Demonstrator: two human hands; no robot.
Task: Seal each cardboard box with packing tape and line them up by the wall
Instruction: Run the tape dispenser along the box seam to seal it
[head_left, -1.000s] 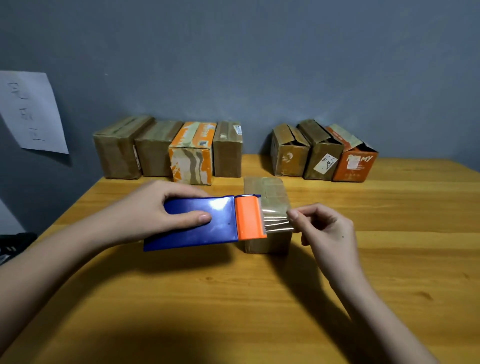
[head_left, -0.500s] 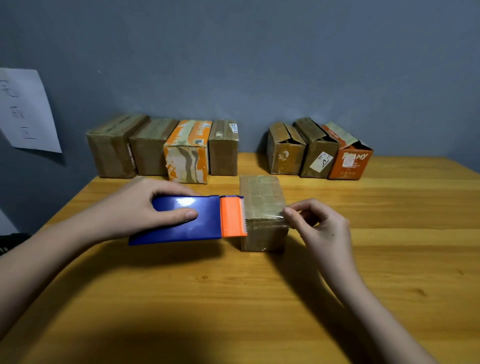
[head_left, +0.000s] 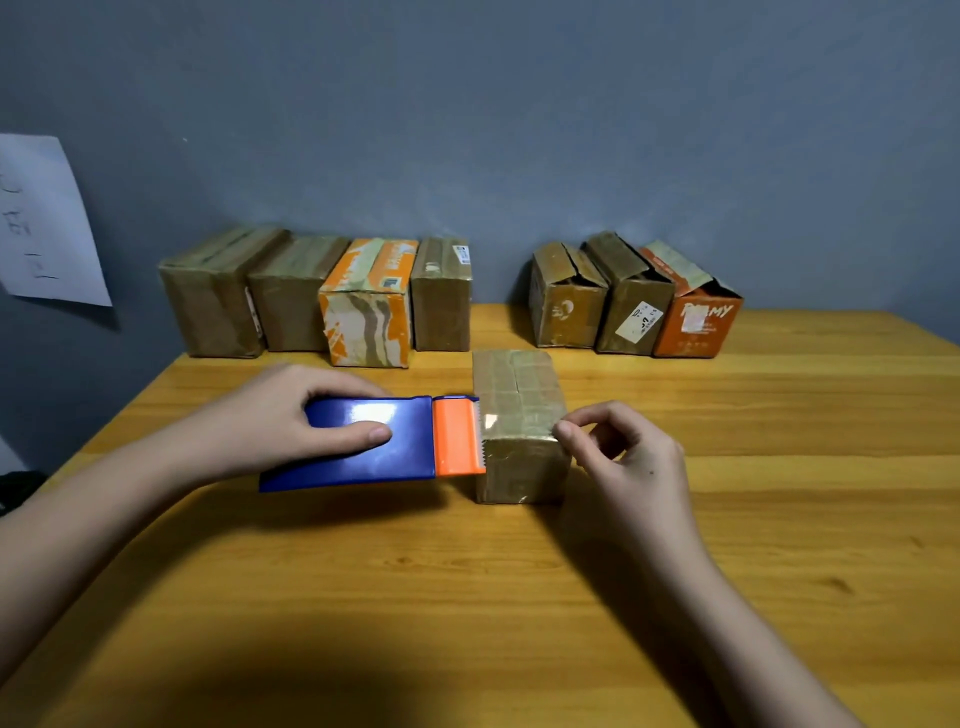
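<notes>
Small cardboard box (head_left: 519, 426) mid-table, apart from wall rows. Left hand (head_left: 291, 415) grips blue-orange tape dispenser (head_left: 384, 441) at box's left edge; right hand (head_left: 623, 457) pinches tape end on right edge. Box looks light, likely slides: brace its sides. Tape thin, clingy.

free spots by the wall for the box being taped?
Bare gap at the wall between the brown cardboard box with a white label and the open-flapped brown box. More bare wooden table right of the orange printed box. Left row stands packed, boxes touching.
</notes>
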